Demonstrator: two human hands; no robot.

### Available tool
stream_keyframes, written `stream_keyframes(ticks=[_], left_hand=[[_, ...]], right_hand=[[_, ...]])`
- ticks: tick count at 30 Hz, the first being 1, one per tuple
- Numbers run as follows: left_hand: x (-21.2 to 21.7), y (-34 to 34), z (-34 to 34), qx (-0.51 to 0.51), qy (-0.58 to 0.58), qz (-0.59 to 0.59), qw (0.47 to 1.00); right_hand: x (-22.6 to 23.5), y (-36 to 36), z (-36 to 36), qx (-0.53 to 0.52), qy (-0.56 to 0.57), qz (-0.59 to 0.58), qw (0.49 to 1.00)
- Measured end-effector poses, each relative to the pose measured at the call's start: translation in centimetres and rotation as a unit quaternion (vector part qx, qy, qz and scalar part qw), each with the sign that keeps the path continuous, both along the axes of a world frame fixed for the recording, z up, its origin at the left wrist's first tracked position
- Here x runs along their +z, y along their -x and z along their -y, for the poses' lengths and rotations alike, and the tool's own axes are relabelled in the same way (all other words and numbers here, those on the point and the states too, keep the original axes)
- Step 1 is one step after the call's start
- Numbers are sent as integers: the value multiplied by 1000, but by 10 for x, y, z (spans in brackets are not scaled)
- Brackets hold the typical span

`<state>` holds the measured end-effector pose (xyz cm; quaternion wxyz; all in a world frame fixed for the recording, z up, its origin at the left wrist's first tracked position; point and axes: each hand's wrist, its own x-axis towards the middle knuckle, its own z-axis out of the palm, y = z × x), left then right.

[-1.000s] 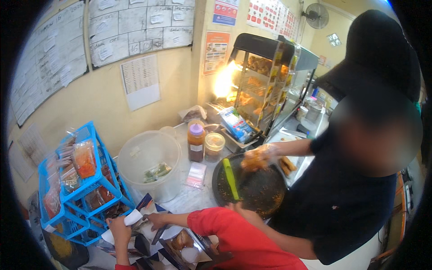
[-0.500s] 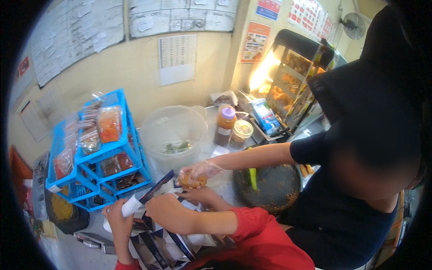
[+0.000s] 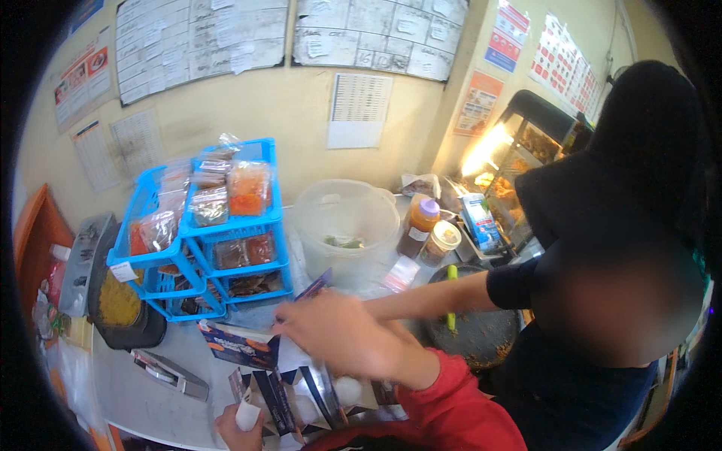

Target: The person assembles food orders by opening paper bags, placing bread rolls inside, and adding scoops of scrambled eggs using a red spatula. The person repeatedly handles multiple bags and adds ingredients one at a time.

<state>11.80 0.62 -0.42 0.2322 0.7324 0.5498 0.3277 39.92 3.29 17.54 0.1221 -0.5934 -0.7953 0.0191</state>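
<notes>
Near the lower edge, my left hand [image 3: 239,430] is closed around a white rounded bundle [image 3: 247,414], which looks wrapped in paper. My right hand [image 3: 335,331], smeared by motion, passes above the opened cartons. Its fingertips are at the upper edge of a dark blue printed carton [image 3: 239,346]; whether they grip it I cannot tell. Below stand several open dark blue and white cartons [image 3: 274,402], with a white rounded bundle [image 3: 347,391] among them. A co-worker's bare forearm [image 3: 444,295] reaches in from the right, its hand hidden behind mine.
Blue stacked baskets [image 3: 252,223] hold packets at the left. Behind stand a clear plastic tub [image 3: 346,210], a sauce bottle [image 3: 419,228] and a lidded jar [image 3: 440,242]. Green-handled tongs [image 3: 451,301] lie in a dark round pan [image 3: 481,338]. The co-worker [image 3: 594,361] stands close on the right.
The view has swung left. My left hand has drawn back toward the lower edge with the white bundle. The co-worker's gloved hand, earlier holding a brown fried piece, is now hidden.
</notes>
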Motion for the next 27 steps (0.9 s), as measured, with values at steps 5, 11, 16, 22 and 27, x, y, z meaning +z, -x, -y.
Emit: stream_keyframes(ticks=[5,11,16,22,27], left_hand=[[-11,-7,3,6,105,-9,994],[-24,-10,2,37,32,-18,999],[-23,9,-1,82,18,-78,993],[-3,8,-5,154,198,-18,968],[13,-1,-17,173,253,21,952]], right_hand=[[-12,-94,-88,-225,-126,-79,963],[-90,-231,-212,-137,165,118,970],[-211,-275,-284,-56,300,176,936],[-319,-258,-308,-30,351,168,921],[-296,-237,-288,-37,307,185,933]])
